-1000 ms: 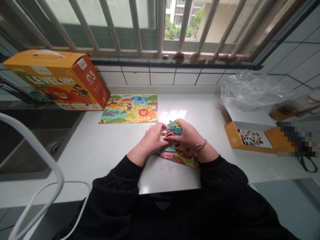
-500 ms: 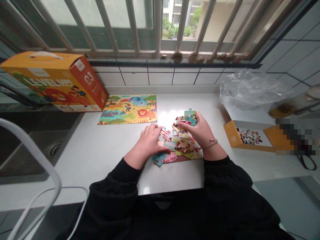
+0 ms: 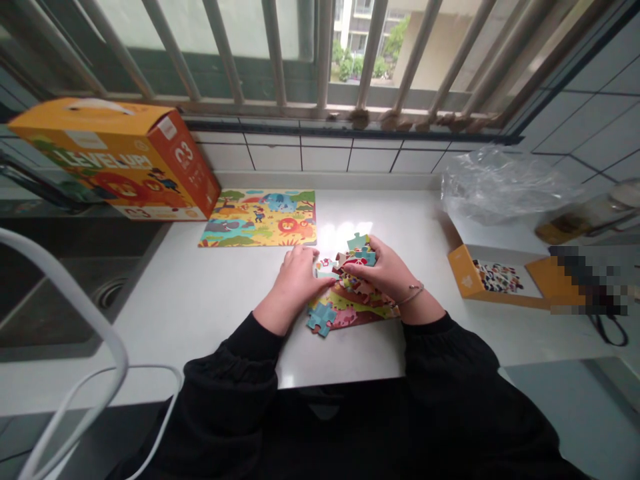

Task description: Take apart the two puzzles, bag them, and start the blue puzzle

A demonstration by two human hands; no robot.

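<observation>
White wall tiles and window bars are seen at twelve o'clock, beyond a pale table by which a sink is flanked at nine. At ten o'clock an orange box is stood upright, and just beside it a picture sheet with lions and an elephant is laid flat. At two to three o'clock an open tray is placed, in which small loose pieces are heaped; a clear plastic bag is crumpled behind it. Near the middle of the table, a cluster of puzzle pieces is gripped by the right hand, the thumb pressed over it and the fingers curled behind. From that hand the cluster is found at about ten o'clock; from the left hand, at about two. By the right hand it is therefore more closely met. No single long axis can be read in the cluster, its pieces being fanned unevenly. The left hand is curved, thumb and fingers parted around a pale piece; whether it is pinched cannot be told. Beneath both, a printed panel is stretched nearly from nine to three, its right end tipped slightly windowward, and teal pieces are set by its left end, at five o'clock from the left hand.
</observation>
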